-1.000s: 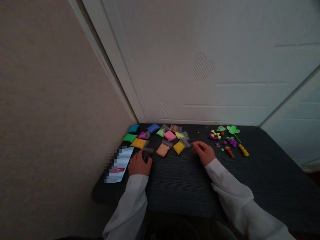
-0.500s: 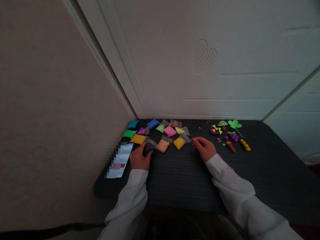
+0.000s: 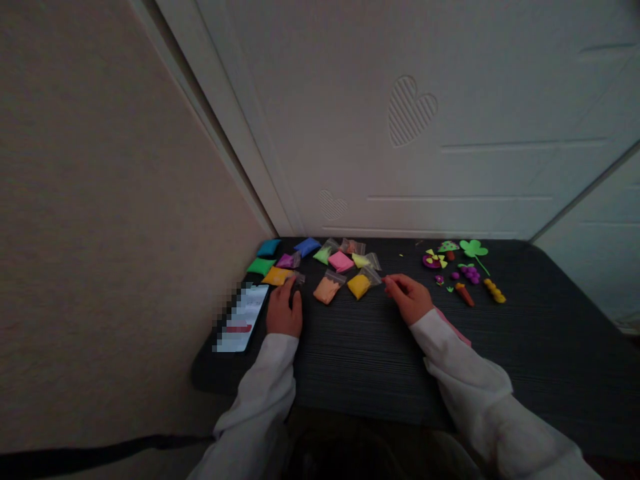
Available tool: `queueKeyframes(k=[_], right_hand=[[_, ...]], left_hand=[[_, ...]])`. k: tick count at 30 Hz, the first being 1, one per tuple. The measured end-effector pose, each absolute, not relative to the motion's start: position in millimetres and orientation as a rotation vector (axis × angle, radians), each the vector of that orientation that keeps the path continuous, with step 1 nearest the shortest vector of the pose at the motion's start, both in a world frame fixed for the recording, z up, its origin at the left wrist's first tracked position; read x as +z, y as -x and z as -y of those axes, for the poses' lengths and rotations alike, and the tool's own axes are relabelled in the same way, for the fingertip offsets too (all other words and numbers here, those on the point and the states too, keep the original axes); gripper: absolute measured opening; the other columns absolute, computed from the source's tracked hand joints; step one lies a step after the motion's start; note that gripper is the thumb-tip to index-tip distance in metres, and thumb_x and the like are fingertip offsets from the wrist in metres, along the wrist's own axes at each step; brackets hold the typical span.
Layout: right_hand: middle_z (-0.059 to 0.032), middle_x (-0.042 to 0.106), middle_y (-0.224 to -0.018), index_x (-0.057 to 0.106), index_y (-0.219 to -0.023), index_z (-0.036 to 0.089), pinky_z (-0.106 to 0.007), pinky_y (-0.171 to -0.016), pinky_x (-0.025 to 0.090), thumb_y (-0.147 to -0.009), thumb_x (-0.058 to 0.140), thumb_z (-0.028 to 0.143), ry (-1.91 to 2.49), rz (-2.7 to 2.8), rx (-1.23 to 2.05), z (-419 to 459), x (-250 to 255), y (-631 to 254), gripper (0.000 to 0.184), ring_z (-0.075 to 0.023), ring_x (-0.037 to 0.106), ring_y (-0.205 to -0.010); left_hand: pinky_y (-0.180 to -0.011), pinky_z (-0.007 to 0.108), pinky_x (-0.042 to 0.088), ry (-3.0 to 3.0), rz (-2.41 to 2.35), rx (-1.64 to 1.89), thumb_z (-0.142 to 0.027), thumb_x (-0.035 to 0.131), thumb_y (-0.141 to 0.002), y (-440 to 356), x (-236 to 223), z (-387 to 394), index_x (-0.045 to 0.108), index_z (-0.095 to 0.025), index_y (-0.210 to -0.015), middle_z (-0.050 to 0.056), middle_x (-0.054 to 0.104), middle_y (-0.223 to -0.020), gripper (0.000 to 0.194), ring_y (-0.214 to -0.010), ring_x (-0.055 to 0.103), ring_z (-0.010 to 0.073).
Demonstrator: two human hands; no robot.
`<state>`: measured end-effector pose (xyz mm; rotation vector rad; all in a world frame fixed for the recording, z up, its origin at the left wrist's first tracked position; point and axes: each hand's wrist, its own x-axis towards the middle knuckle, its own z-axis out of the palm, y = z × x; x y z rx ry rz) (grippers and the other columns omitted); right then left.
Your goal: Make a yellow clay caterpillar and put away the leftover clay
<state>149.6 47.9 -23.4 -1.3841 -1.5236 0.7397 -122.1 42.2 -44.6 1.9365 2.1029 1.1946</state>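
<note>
My left hand (image 3: 284, 312) lies at the near edge of an orange-yellow clay packet (image 3: 276, 276), its thumb apart from the fingers and the fingertips over the packet's clear end. I cannot tell whether it presses on the plastic. My right hand (image 3: 409, 297) is closed in a pinch to the right of a yellow clay packet (image 3: 359, 286); a tiny reddish bit shows at its fingertips, too small to name. Between the hands lies a peach clay packet (image 3: 327, 289). Partly under the right forearm is a flat pink piece (image 3: 454, 328).
More clay packets, such as a blue one (image 3: 307, 247) and a pink one (image 3: 341, 261), lie behind. A phone (image 3: 243, 320) rests at the left. Right of my hands are small clay shapes: a green clover (image 3: 473, 249), purple grapes (image 3: 470, 273), a carrot (image 3: 465, 295). A white panel (image 3: 450, 173) stands behind the table.
My left hand has moved slightly forward, from a clear bag beside the peach packet to the orange-yellow packet's end; that bag no longer shows there. The right hand keeps its pinch in place.
</note>
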Motion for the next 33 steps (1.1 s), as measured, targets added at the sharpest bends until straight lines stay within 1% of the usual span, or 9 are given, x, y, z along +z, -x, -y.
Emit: queueKeyframes(k=[5,10,12,15,17,20,27,30,33], right_hand=[[-0.0033,0.064,-0.068,0.065,-0.084,0.017,-0.026,-0.061,0.045,-0.079,0.046,0.043,1.383,1.535,0.722,-47.0,-23.0,-149.0,0.033,-0.0151,0.060,-0.063],[-0.0031,0.064,-0.067,0.065,-0.084,0.017,-0.026,-0.060,0.045,-0.079,0.045,0.042,1.391,1.550,0.703,-45.5,-18.1,-148.9,0.032,-0.0148,0.059,-0.062],[-0.0032,0.064,-0.067,0.065,-0.083,0.017,-0.026,-0.060,0.045,-0.079,0.045,0.042,1.389,1.556,0.697,-45.2,-17.2,-148.9,0.033,-0.0147,0.059,-0.061],[-0.0033,0.065,-0.067,0.065,-0.082,0.017,-0.026,-0.060,0.045,-0.079,0.045,0.043,1.387,1.562,0.688,-45.3,-18.0,-148.9,0.033,-0.0148,0.059,-0.061],[-0.0032,0.065,-0.067,0.065,-0.082,0.017,-0.026,-0.059,0.045,-0.079,0.045,0.043,1.388,1.565,0.685,-45.6,-19.2,-148.9,0.033,-0.0149,0.059,-0.061],[-0.0031,0.064,-0.065,0.065,-0.082,0.017,-0.026,-0.058,0.045,-0.079,0.045,0.044,1.390,1.567,0.683,-46.1,-20.7,-149.2,0.034,-0.0148,0.058,-0.060],[-0.0033,0.065,-0.066,0.064,-0.081,0.017,-0.026,-0.058,0.046,-0.080,0.044,0.044,1.369,1.599,0.668,-46.0,-20.7,-149.6,0.034,-0.0155,0.060,-0.060],[-0.0036,0.066,-0.066,0.064,-0.082,0.017,-0.027,-0.058,0.046,-0.080,0.043,0.043,1.355,1.609,0.655,-45.8,-21.1,-148.9,0.033,-0.0157,0.060,-0.061],[-0.0039,0.066,-0.069,0.065,-0.082,0.017,-0.027,-0.058,0.047,-0.081,0.043,0.041,1.350,1.619,0.642,-45.4,-21.3,-148.3,0.032,-0.0158,0.061,-0.063]], left_hand=[[-0.100,0.040,0.034,-1.834,-2.146,1.283,-0.018,0.048,-0.073,120.1,-43.6,-40.3,0.037,-0.007,-0.126,0.018,0.046,-0.121,0.055,-0.116,0.043,0.0271],[-0.099,0.040,0.035,-1.730,-2.214,1.261,-0.018,0.059,-0.063,118.4,-42.0,-39.4,0.027,-0.012,-0.130,0.016,0.041,-0.128,0.074,-0.118,0.042,0.0281],[-0.094,0.041,0.039,-1.688,-2.264,1.217,-0.022,0.061,-0.061,118.4,-41.0,-39.0,0.037,-0.015,-0.123,0.014,0.049,-0.120,0.067,-0.111,0.049,0.0283],[-0.081,0.041,0.046,-1.633,-2.333,1.124,-0.035,0.062,-0.061,118.1,-39.5,-37.5,0.051,-0.017,-0.098,0.009,0.060,-0.093,0.043,-0.091,0.058,0.0269],[-0.073,0.039,0.047,-1.617,-2.353,1.062,-0.042,0.062,-0.060,116.9,-38.2,-36.2,0.052,-0.020,-0.084,0.005,0.060,-0.078,0.034,-0.079,0.060,0.0251],[-0.066,0.034,0.047,-1.608,-2.363,1.003,-0.043,0.061,-0.060,113.6,-34.9,-34.0,0.049,-0.021,-0.074,0.002,0.059,-0.069,0.029,-0.070,0.060,0.0223],[-0.065,0.031,0.045,-1.564,-2.379,1.013,-0.037,0.058,-0.064,108.6,-25.5,-29.9,0.048,-0.022,-0.071,0.002,0.058,-0.068,0.020,-0.069,0.060,0.0207],[-0.065,0.032,0.046,-1.542,-2.381,1.033,-0.037,0.060,-0.063,109.0,-23.0,-32.7,0.048,-0.021,-0.076,0.003,0.059,-0.070,0.023,-0.071,0.061,0.0216],[-0.066,0.033,0.047,-1.543,-2.353,1.061,-0.038,0.062,-0.063,109.7,-20.2,-42.2,0.047,-0.021,-0.090,0.004,0.061,-0.079,0.036,-0.073,0.062,0.0215]])
